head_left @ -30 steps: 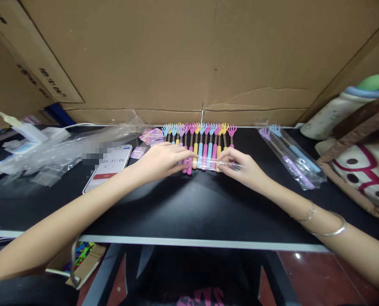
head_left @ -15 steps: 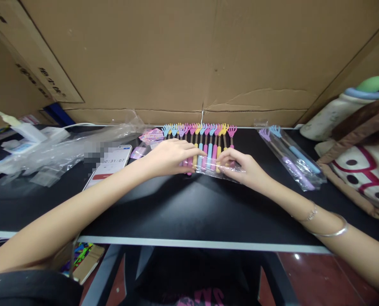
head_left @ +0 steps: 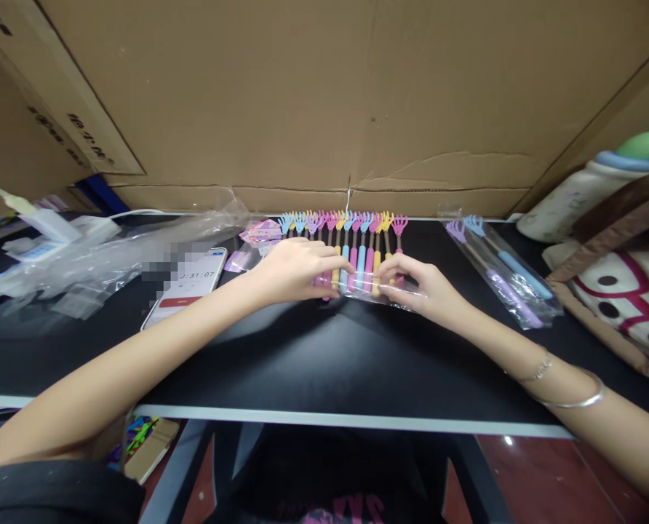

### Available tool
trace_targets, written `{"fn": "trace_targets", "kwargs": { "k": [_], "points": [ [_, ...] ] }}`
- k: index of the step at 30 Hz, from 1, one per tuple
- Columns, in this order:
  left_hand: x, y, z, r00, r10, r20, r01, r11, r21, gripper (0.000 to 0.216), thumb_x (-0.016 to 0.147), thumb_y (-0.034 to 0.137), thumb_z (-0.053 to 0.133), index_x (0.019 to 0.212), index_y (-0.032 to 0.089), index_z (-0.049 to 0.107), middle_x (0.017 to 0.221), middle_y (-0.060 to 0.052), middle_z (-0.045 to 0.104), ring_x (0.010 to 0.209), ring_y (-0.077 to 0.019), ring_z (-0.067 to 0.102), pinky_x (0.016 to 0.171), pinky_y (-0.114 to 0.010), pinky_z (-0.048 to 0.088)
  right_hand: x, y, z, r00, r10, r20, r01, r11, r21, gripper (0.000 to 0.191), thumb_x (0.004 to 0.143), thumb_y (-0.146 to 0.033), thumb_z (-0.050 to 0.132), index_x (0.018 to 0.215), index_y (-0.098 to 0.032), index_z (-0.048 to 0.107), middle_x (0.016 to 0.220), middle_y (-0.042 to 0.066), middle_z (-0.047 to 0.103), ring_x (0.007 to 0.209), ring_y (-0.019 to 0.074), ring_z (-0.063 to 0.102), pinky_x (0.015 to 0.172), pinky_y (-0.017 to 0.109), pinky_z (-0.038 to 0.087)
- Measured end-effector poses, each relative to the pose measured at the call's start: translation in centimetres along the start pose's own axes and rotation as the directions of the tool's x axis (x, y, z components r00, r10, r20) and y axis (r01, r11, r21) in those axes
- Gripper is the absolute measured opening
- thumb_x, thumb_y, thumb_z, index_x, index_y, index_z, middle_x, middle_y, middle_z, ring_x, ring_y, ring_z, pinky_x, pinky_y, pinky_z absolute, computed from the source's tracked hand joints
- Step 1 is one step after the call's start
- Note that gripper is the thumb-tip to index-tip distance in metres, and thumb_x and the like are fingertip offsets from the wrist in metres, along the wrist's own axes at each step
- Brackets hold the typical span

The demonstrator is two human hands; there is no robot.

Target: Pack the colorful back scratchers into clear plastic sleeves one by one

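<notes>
Both arms reach forward over the worktop (head_left: 303,364) from its near edge, the bare forearms angling inward so that the hands almost meet near the middle of the far edge. The left hand (head_left: 297,269) lies palm down, fingers stretched toward the right (its thumb sits under them, only partly seen). The right hand (head_left: 425,290) curls, thumb and fingertips pinched together, wrist low.

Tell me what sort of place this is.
Probably a packing bench: a row of coloured back scratchers lies on the black table, the left hand and right hand pinch a clear bag over their handles, a bagged pair lies nearby, and cardboard cartons stand behind.
</notes>
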State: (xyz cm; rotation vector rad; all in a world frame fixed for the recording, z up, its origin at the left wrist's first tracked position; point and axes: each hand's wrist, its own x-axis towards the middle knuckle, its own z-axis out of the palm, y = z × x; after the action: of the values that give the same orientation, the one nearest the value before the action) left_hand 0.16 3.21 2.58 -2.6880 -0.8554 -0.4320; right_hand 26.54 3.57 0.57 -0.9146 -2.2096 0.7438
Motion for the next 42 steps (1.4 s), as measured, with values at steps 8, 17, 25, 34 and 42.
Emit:
{"fn": "trace_targets", "kwargs": {
  "k": [8,17,25,34,42],
  "points": [
    [-0.1,0.2,0.2,1.000,0.002,-0.017,-0.002,1.000,-0.031,0.021,0.093,0.038,0.060,0.109,0.025,0.067,0.094,-0.001,0.071,0.082,-0.0156,0.065,0.069,-0.025,0.039,-0.2,0.4,0.3,0.999,-0.033,0.001,0.033,0.999,-0.009,0.009,0.081,-0.025,0.064,0.089,-0.020,0.064,0.079,0.002,0.066,0.067,0.0153,0.061,0.062,0.027,0.046],
    [0.0,0.3,0.1,0.999,-0.051,-0.006,0.051,0.999,-0.001,0.019,0.095,0.036,0.058,0.108,0.029,0.069,0.096,0.001,0.072,0.082,-0.0150,0.065,0.064,-0.024,0.037,0.8,1.5,-1.2,1.000,0.021,0.003,-0.020,0.999,-0.026,0.026,0.082,-0.044,0.065,0.091,-0.020,0.062,0.075,0.003,0.066,0.069,0.0174,0.062,0.067,0.031,0.047],
    [0.0,0.3,-0.2,0.997,-0.074,-0.018,0.075,0.997,0.007,0.017,0.093,0.035,0.060,0.107,0.030,0.069,0.098,0.003,0.072,0.085,-0.0142,0.066,0.061,-0.022,0.036,1.2,5.9,-5.5,0.987,0.145,-0.066,-0.157,0.952,-0.264,0.033,0.080,-0.048,0.060,0.094,-0.019,0.064,0.076,0.004,0.066,0.067,0.0184,0.061,0.066,0.033,0.047],
    [-0.1,0.1,0.2,0.997,-0.067,-0.032,0.068,0.998,0.020,0.020,0.094,0.036,0.060,0.110,0.027,0.067,0.101,0.002,0.073,0.088,-0.0146,0.067,0.061,-0.023,0.038,1.2,5.8,-4.8,0.994,0.104,0.039,-0.077,0.896,-0.436,0.030,0.088,-0.042,0.049,0.095,-0.021,0.068,0.096,0.009,0.071,0.081,0.0217,0.064,0.072,0.034,0.047],
    [-0.1,0.2,0.3,0.998,-0.058,-0.033,0.058,0.998,0.026,0.018,0.095,0.035,0.057,0.107,0.026,0.067,0.098,0.001,0.072,0.086,-0.0146,0.066,0.061,-0.023,0.037,0.9,5.4,-4.8,0.970,0.233,-0.072,-0.223,0.726,-0.651,0.025,0.088,-0.046,0.050,0.085,-0.023,0.060,0.080,0.003,0.070,0.079,0.0220,0.064,0.062,0.030,0.040]
  ]
}}
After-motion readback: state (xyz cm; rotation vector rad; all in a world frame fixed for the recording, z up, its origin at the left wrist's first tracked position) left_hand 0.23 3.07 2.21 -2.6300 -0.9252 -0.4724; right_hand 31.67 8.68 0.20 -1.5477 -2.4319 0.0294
